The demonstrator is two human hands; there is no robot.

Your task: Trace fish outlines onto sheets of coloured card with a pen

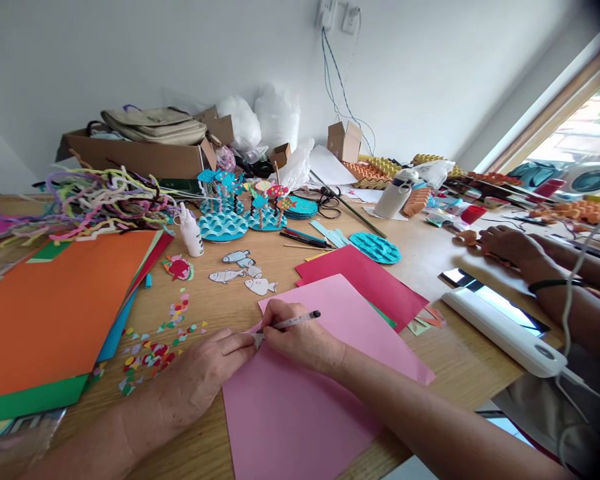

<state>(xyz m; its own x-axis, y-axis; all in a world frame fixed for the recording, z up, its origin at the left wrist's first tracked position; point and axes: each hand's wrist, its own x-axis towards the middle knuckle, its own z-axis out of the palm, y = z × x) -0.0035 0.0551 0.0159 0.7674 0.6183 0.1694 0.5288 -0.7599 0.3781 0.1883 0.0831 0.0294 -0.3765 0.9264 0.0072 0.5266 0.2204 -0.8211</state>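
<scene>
My right hand is closed round a pen, its tip low over a sheet of pink paper. Just left of it, my left hand presses a small white paper cutout down near the sheet's left edge; most of the cutout is covered by fingers. Above the sheet lie several pale fish cutouts and a red decorated fish. Scattered paper confetti lies left of my left hand. A red sheet sits partly under the pink one.
Orange paper tops a stack at left, with pipe cleaners behind. A glue bottle stands near blue fish decorations. To the right are a white device with a cord and another person's hands.
</scene>
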